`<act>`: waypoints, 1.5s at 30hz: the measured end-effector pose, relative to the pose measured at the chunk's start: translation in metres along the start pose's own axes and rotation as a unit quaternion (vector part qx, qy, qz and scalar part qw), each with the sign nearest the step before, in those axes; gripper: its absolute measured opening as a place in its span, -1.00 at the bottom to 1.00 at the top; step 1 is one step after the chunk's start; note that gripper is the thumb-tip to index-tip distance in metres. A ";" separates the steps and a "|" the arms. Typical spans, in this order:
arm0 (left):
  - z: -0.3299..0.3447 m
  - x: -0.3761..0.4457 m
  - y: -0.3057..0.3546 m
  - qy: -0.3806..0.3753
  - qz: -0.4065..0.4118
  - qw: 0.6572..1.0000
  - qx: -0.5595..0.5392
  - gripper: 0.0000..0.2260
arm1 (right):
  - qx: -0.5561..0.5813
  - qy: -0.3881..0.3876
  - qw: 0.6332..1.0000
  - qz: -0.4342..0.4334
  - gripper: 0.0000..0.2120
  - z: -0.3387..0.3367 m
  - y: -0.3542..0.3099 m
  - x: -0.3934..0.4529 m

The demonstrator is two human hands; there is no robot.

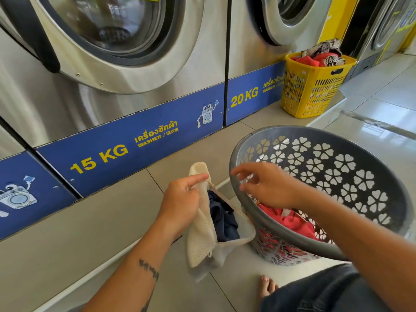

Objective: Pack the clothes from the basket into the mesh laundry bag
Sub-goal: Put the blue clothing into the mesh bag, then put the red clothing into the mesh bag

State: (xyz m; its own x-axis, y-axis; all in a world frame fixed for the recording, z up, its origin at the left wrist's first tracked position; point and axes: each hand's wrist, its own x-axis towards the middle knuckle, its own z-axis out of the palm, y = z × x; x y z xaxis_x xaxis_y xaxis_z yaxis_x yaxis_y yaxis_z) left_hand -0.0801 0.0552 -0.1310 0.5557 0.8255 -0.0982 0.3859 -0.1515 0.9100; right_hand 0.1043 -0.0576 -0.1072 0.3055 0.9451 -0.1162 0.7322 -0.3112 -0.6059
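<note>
A cream mesh laundry bag (201, 239) hangs open on the floor tiles, with a dark navy garment (222, 219) inside it. My left hand (182, 199) grips the bag's upper edge and holds its mouth up. Just right of it a grey basket (337, 176) with flower-shaped holes tilts toward me, and red clothes (288, 220) lie at its bottom. My right hand (263, 183) hovers over the basket's near rim, fingers spread and relaxed, holding nothing.
Steel washers with blue 15 KG (99, 157) and 20 KG (244, 97) panels stand on a raised step ahead. A yellow basket (313, 91) full of clothes sits on that step at the right. My bare foot (266, 287) and knee are at the bottom right.
</note>
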 end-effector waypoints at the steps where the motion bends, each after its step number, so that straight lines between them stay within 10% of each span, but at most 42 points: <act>1: 0.006 0.001 -0.003 -0.009 0.001 1.000 0.008 -0.55 | -0.005 0.011 1.000 0.014 -0.63 -0.008 0.012 0.001; 14: 0.057 0.027 -0.021 -0.047 -0.039 0.992 0.106 -0.54 | -0.307 -0.262 0.900 0.165 -0.24 0.041 0.168 0.060; 23: 0.056 0.045 -0.035 -0.040 -0.013 0.984 0.171 -0.52 | -0.284 -0.376 0.855 0.217 0.18 0.126 0.249 0.070; 34: 0.057 0.041 -0.038 -0.004 0.066 0.977 0.203 -0.58 | -0.327 -0.275 0.900 0.091 -0.74 0.114 0.229 0.076; 45: 0.017 0.025 0.018 0.145 0.074 0.983 0.080 -0.66 | -0.158 -0.146 0.974 0.070 -0.85 0.030 0.150 0.048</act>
State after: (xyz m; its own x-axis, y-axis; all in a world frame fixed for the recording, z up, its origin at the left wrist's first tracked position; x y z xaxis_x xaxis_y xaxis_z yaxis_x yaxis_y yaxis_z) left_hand -0.0465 0.0640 -0.1238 0.3904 0.9047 0.1705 0.4409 -0.3463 0.8281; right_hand 0.2110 -0.0560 -0.2271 0.2642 0.8648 -0.4269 0.8602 -0.4115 -0.3013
